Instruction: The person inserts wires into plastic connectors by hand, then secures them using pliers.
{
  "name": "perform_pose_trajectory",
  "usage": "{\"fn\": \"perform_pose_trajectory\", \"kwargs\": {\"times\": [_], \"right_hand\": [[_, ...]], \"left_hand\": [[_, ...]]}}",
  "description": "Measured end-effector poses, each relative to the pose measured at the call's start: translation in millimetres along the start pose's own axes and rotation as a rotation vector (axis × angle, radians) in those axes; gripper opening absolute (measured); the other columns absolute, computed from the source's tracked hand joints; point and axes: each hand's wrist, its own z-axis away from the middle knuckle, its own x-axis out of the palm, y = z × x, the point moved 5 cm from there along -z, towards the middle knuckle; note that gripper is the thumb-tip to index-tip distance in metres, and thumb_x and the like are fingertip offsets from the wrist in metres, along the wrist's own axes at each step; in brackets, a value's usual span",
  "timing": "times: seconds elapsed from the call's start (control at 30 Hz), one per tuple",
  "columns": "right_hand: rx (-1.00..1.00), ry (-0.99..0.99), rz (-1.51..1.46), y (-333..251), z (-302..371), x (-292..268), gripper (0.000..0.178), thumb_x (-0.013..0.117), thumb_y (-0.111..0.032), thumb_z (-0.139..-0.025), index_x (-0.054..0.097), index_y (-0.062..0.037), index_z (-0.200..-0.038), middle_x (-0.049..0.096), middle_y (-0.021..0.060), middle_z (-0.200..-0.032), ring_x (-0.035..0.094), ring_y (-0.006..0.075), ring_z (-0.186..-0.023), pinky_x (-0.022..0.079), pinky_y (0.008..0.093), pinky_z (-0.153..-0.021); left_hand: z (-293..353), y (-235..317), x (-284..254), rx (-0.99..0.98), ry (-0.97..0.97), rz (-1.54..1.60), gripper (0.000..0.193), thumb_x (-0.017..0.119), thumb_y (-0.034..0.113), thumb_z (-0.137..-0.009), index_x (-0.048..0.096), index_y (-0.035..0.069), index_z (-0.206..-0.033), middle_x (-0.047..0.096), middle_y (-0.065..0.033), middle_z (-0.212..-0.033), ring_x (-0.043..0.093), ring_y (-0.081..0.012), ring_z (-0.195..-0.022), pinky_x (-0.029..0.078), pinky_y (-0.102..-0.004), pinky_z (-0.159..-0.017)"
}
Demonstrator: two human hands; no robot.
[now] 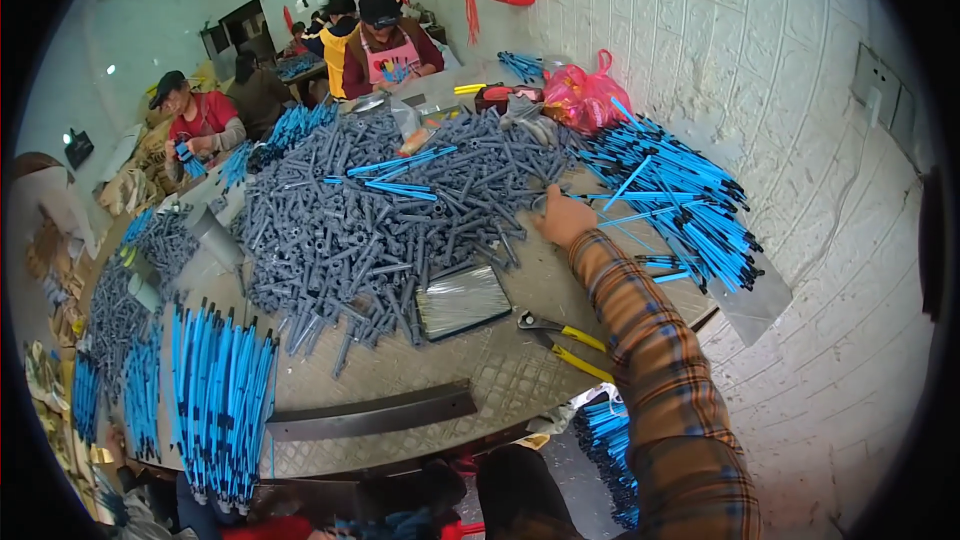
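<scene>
The right hand (pixel 563 218) is stretched across the worktop (pixel 500 370) to the grey tubes (pixel 380 230), beside the blue rods (pixel 680 210) stacked along the far right edge; whether its fingers are closed cannot be told. Yellow-handled pliers (pixel 560 335) are left within reach. The left hand is unseen.

Blue rods with black tips (pixel 672 202), heaped fanwise, table's right side
</scene>
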Motion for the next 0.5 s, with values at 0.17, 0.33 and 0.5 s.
{"fn": "perform_pose_trajectory", "kwargs": {"times": [0.17, 0.33, 0.5], "right_hand": [[-0.035, 0.278, -0.175, 0.9, -20.5, -56.1, 0.069, 0.059, -0.043, -0.077, 0.034, -0.0016, -0.125, 0.06, 0.025, -0.096, 0.059, 0.0395, -0.089, 0.046, 0.0466, -0.078], [0.278, 0.439, 0.088, 108.3, -37.1, -118.8, 0.064, 0.062, -0.044, -0.075, 0.04, -0.0098, -0.124, 0.057, 0.022, -0.107, 0.057, 0.0349, -0.098, 0.047, 0.0452, -0.08], [0.334, 0.269, 0.5, 145.3, 17.2, -101.9, 0.032, 0.057, -0.03, -0.081, 0.056, -0.0079, -0.104, 0.057, 0.013, -0.102, 0.056, 0.0323, -0.098, 0.048, 0.0432, -0.076]], "left_hand": [[-16.4, 7.7, -4.6, -0.097, -0.13, 0.021, 0.025, 0.06, 0.021, -0.08, 0.063, -0.004, -0.082, 0.065, -0.0131, -0.078, 0.06, -0.0153, -0.058, 0.047, -0.0253, -0.049], [-25.6, 9.5, -8.4, -0.206, 0.057, 0.131, 0.013, 0.057, 0.001, -0.078, 0.062, -0.005, -0.088, 0.063, -0.0176, -0.093, 0.062, -0.0241, -0.081, 0.048, -0.0329, -0.072], [-24.1, 6.7, -5.8, -0.149, 0.132, 0.059, 0.017, 0.054, 0.01, -0.085, 0.062, -0.003, -0.09, 0.064, -0.0176, -0.089, 0.061, -0.028, -0.088, 0.047, -0.0378, -0.079]]}}
